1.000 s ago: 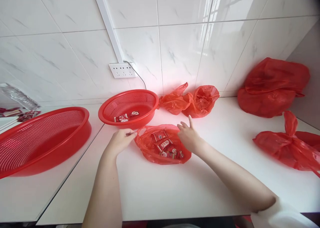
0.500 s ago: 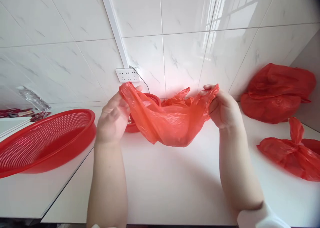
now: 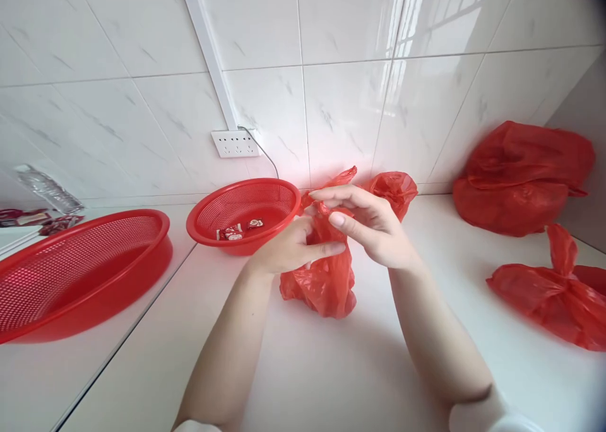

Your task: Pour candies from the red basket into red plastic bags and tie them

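Note:
A thin red plastic bag (image 3: 326,287) hangs bunched above the white tabletop, its top gathered into a narrow neck. My left hand (image 3: 296,246) is closed around that neck, with the thumb lying across the front of the plastic. On the other side, my right hand (image 3: 372,227) arches over the gathered top. Its fingers are stretched out and its thumb stands apart from them, close to the twisted tip of the bag. Whether the right thumb presses on the plastic is hard to see. The bag's contents, if any, are hidden.
Behind my left hand stands a red basket (image 3: 201,230) holding several small wrapped packets (image 3: 231,232). A larger red basket (image 3: 156,249) is at left. Tied red bags sit against the wall (image 3: 395,189), at far right (image 3: 525,179) and at right front (image 3: 544,293). A socket strip (image 3: 235,144) is on the wall.
Both hands have come together from holding the bag's two sides apart. The spread bag is now gathered and hangs lower, and the smaller basket is uncovered.

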The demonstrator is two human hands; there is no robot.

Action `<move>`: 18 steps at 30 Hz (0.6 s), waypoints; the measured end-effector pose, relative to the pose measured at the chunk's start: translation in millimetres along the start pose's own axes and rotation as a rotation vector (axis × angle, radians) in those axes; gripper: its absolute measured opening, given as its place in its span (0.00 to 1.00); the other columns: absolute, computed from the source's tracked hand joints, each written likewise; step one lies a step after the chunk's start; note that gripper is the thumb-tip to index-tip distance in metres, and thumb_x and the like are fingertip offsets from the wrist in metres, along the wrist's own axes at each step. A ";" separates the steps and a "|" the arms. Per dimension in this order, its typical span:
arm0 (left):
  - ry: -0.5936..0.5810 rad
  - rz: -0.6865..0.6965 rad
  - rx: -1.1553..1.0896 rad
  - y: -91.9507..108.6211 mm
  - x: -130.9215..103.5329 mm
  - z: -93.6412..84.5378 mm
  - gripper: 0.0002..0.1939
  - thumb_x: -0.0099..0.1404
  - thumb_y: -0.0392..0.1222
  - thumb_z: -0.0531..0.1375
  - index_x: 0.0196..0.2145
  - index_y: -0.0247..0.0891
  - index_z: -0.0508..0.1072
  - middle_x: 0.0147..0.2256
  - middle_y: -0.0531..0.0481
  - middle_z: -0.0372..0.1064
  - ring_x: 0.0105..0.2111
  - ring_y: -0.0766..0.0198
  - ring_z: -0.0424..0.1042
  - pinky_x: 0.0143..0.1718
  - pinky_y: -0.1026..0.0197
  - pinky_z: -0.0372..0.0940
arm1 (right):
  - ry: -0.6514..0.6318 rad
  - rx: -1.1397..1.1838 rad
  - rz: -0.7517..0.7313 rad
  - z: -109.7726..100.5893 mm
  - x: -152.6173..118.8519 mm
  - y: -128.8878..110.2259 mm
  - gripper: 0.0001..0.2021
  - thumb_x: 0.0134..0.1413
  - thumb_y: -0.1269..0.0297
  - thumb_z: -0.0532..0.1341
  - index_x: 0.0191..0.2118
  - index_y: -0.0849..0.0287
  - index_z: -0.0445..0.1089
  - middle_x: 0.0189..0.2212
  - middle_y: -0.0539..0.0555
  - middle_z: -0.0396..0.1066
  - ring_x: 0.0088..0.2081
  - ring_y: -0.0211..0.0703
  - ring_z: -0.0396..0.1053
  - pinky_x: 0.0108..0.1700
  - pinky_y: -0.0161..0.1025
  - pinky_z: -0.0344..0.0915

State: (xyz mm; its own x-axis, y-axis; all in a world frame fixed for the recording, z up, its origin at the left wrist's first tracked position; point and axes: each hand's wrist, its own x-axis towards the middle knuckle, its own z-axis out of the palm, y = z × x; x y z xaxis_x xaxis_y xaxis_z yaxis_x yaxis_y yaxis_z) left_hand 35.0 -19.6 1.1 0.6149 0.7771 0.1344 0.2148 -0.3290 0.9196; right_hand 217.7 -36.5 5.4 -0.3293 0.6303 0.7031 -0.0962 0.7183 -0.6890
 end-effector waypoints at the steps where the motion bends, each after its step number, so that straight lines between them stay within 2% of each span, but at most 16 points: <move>1: -0.001 -0.024 -0.044 -0.1 1.7 3.1 0.15 0.62 0.52 0.64 0.29 0.38 0.71 0.19 0.56 0.59 0.19 0.71 0.60 0.21 0.66 0.56 | 0.027 -0.040 -0.011 1.2 0.5 1.7 0.14 0.63 0.57 0.59 0.52 0.52 0.70 0.44 0.53 0.73 0.48 0.45 0.70 0.52 0.46 0.69; 4: 0.087 -0.077 -0.259 -1.2 4.5 4.8 0.17 0.66 0.52 0.59 0.25 0.38 0.66 0.14 0.60 0.48 0.14 0.73 0.52 0.18 0.67 0.53 | 0.120 -0.172 0.009 -1.4 2.0 6.7 0.14 0.64 0.60 0.58 0.54 0.52 0.68 0.49 0.55 0.70 0.49 0.45 0.69 0.53 0.46 0.68; 7: 0.229 -0.033 -0.358 -2.2 5.4 1.2 0.16 0.66 0.49 0.58 0.24 0.39 0.64 0.13 0.60 0.50 0.13 0.73 0.53 0.20 0.66 0.59 | 0.062 -0.203 0.108 -7.1 2.6 10.0 0.15 0.63 0.63 0.57 0.54 0.52 0.68 0.52 0.55 0.69 0.51 0.45 0.69 0.53 0.46 0.68; 10: 0.252 -0.011 -0.369 -2.7 6.4 -0.7 0.15 0.66 0.48 0.58 0.25 0.38 0.67 0.13 0.59 0.54 0.13 0.71 0.56 0.21 0.65 0.63 | 0.015 -0.220 0.146 -9.6 3.0 14.1 0.13 0.60 0.67 0.59 0.50 0.54 0.70 0.47 0.54 0.72 0.49 0.46 0.71 0.52 0.46 0.69; 13: 0.265 0.005 -0.408 -3.7 7.4 -3.8 0.14 0.66 0.51 0.57 0.34 0.38 0.72 0.13 0.58 0.58 0.12 0.71 0.56 0.22 0.63 0.64 | 0.080 -0.242 0.143 -11.9 4.1 20.2 0.11 0.55 0.70 0.59 0.45 0.56 0.70 0.42 0.54 0.73 0.45 0.44 0.71 0.49 0.44 0.70; 15: 0.276 0.003 -0.452 -4.3 6.9 -9.2 0.17 0.66 0.54 0.56 0.43 0.40 0.73 0.15 0.57 0.64 0.12 0.70 0.59 0.22 0.63 0.64 | 0.154 -0.225 0.157 -15.4 4.9 22.8 0.10 0.53 0.72 0.59 0.42 0.57 0.69 0.39 0.53 0.72 0.42 0.43 0.71 0.44 0.41 0.70; 18: 0.255 -0.078 -0.527 -4.6 4.7 -19.5 0.24 0.66 0.58 0.55 0.53 0.42 0.70 0.20 0.53 0.71 0.14 0.66 0.65 0.21 0.63 0.62 | 0.258 -0.202 0.124 -21.8 4.6 19.7 0.08 0.53 0.73 0.59 0.39 0.56 0.67 0.37 0.53 0.70 0.40 0.41 0.70 0.40 0.39 0.69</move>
State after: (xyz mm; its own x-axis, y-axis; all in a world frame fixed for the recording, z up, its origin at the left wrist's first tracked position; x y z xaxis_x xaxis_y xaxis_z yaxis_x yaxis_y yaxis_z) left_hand 22.2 -3.9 4.7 0.3970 0.9140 0.0839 -0.1944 -0.0056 0.9809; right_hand 234.7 -13.1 -1.1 -0.0760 0.7518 0.6550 0.1256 0.6589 -0.7417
